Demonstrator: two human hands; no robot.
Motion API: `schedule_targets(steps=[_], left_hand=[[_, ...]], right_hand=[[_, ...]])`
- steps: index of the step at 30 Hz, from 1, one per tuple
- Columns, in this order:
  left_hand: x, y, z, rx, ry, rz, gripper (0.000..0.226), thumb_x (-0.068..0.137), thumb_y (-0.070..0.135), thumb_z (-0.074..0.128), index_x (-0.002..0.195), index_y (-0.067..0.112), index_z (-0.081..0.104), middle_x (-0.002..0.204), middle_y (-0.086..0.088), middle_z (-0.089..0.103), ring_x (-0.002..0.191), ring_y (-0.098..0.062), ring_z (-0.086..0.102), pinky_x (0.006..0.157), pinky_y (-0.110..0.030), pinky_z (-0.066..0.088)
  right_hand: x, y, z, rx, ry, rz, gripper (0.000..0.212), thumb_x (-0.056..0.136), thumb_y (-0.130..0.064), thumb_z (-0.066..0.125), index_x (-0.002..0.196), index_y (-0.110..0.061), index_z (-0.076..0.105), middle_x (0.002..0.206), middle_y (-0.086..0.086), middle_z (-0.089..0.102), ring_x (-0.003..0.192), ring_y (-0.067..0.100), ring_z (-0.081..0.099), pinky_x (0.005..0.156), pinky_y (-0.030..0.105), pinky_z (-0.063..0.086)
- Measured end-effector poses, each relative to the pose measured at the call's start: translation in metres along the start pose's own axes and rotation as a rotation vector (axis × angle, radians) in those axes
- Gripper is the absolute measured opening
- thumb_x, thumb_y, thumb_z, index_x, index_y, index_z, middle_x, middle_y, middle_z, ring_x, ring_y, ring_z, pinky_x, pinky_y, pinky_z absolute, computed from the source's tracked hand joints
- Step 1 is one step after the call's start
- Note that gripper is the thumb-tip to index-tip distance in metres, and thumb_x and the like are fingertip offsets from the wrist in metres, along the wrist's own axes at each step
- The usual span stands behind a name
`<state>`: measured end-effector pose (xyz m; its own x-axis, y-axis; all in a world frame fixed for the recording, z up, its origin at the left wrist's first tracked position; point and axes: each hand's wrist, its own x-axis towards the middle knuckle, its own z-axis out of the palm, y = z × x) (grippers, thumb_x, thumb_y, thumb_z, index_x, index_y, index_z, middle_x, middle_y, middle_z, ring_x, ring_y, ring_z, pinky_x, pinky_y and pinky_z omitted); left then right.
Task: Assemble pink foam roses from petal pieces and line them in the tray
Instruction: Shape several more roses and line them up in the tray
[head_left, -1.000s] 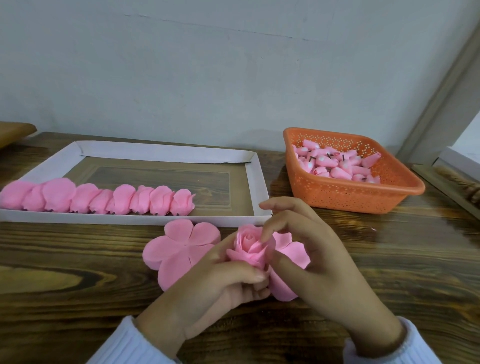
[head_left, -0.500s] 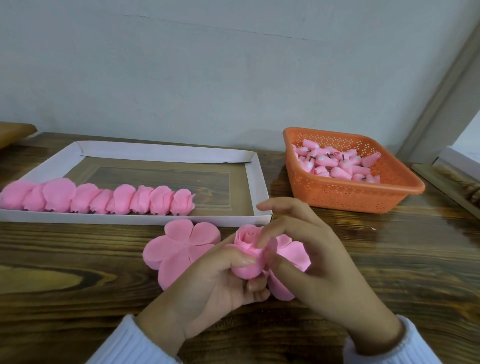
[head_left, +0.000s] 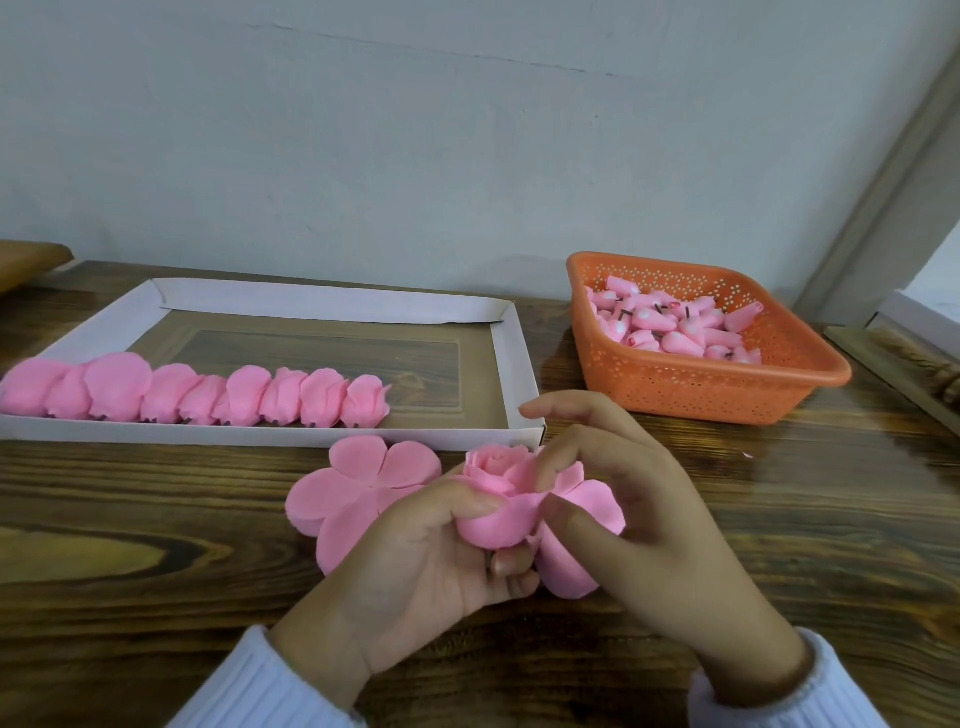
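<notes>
Left grip (head_left: 426, 561) thumb has slid over rose (head_left: 498, 483), clasping it; right grip (head_left: 665, 530) pinches loose petal (head_left: 569, 571) alongside. I see bud upright, tray (head_left: 514, 358) beyond, nearer left grip.

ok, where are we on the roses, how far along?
Done: a row of finished roses lines the near wall of the white tray, stopping short of its right end. In hand: the left hand grips a half-built rose while the right hand pinches an outer petal against it. Left: one flat petal piece lies on the table, and the orange basket holds many rose buds.
</notes>
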<state>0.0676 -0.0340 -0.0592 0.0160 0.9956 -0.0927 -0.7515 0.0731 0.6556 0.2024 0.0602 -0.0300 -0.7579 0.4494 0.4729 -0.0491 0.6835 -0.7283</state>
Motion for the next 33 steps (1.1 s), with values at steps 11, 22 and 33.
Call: schedule_targets(steps=[11,22,33], left_hand=[[0.0018,0.0009,-0.0029,-0.020,-0.005,0.003,0.030,0.064,0.022,0.065,0.089,0.008,0.074,0.074,-0.014,0.056,0.054,-0.017,0.049,0.064,-0.035,0.050],[-0.0002,-0.0019,-0.0017,0.117,-0.008,0.068,0.031,0.070,0.020,0.074,0.098,0.008,0.069,0.080,-0.014,0.062,0.069,-0.021,0.061,0.065,-0.034,0.054],[-0.0033,-0.0018,-0.0010,0.371,-0.047,0.121,0.059,0.059,0.015,0.089,0.110,0.008,0.060,0.084,-0.006,0.072,0.079,-0.019,0.071,0.069,-0.031,0.057]], right_hand=[[-0.0001,0.0018,-0.0013,0.037,-0.034,0.000,0.023,0.064,-0.010,0.046,0.068,-0.028,0.061,0.124,-0.004,0.056,0.129,0.014,0.046,0.099,0.030,0.038],[0.0010,0.0047,0.0002,-0.041,0.050,0.013,0.018,0.068,-0.022,0.050,0.070,-0.036,0.061,0.125,-0.011,0.054,0.130,0.015,0.045,0.103,0.031,0.039],[0.0003,0.0043,0.0032,-0.118,0.089,0.067,0.025,0.069,-0.006,0.059,0.076,-0.029,0.064,0.123,-0.006,0.055,0.128,0.010,0.046,0.100,0.036,0.043]])
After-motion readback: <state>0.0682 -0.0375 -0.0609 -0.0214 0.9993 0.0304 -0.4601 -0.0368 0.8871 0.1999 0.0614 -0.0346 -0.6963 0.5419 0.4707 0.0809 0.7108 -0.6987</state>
